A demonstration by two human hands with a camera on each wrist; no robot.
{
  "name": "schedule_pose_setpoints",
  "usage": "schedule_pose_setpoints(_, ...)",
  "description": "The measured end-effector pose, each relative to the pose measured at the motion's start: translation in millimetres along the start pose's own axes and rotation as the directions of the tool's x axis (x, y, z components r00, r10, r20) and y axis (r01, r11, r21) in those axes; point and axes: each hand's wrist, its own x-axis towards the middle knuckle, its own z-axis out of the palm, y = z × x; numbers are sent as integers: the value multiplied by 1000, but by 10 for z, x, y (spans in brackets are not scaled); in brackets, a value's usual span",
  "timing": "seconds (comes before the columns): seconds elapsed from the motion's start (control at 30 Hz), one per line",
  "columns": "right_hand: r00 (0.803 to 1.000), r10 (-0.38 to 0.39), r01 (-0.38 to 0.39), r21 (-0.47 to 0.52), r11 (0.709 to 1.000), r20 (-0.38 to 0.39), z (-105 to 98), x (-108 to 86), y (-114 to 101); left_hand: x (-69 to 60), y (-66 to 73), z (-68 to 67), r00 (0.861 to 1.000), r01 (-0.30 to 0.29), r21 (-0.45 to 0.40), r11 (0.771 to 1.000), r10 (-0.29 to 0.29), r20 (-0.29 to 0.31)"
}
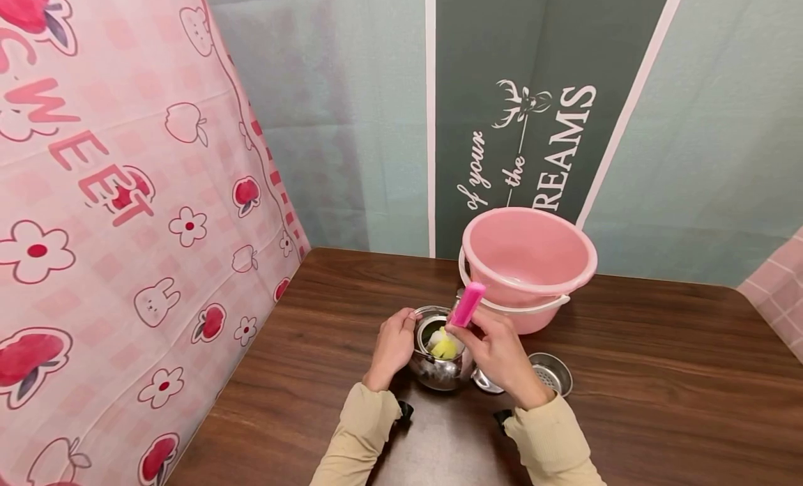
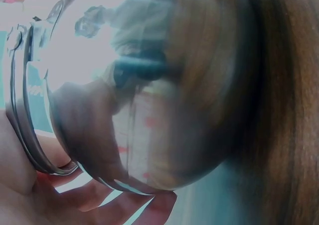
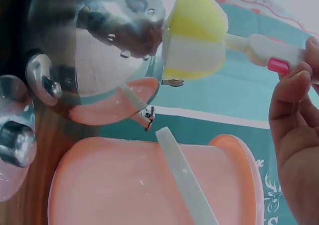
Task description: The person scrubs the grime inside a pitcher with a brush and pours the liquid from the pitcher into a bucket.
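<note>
1. Metal pot [image 1: 442, 378]: upright on the wooden table [image 1: 282, 402], lower centre of the head view; droplets on its side, right wrist view.
2. Left hand [image 1: 394, 341]: at the pot's left side, fingers curled round it near the rim.
3. Right hand [image 1: 502, 350]: right of the pot's mouth, thumb and fingers clamped on the handle of a sponge brush [image 1: 468, 306].
4. Brush: pink handle tilted up; yellow-and-white head partly inside the pot's mouth.
5. Pink bucket [image 1: 530, 243]: behind, right of centre.
6. Strainer [image 1: 553, 367]: lower right of centre, beside the right wrist.
</note>
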Motion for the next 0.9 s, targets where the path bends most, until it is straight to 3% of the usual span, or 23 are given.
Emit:
schedule_pose_setpoints(0.17,1000,14,-14,-29,999,11,-1,-3,10,-8,7,1,1000,2,9,1000,-2,1)
schedule_pose_setpoints(0.3,994,112,-112,-61,992,2,-10,-7,0,-13,19,7,1000,-3,14,1000,3,5)
schedule_pose_setpoints(0.47,963,269,-269,-31,963,13,-30,-43,4,-15,26,10,1000,-8,16,1000,8,-1)
schedule_pose_setpoints(0.6,937,346,-347,27,937,49,-33,-71,22,-19,9,23,999,-36,33,999,37,-22)
schedule_pose_setpoints(0.73,934,354,-356,36,934,52,-28,-106,30,-18,7,25,1000,-23,27,999,23,-9)
schedule_pose_setpoints(0.9,959,279,-281,81,956,43,-17,-138,27,-13,24,6,1000,6,1,1000,-6,10)
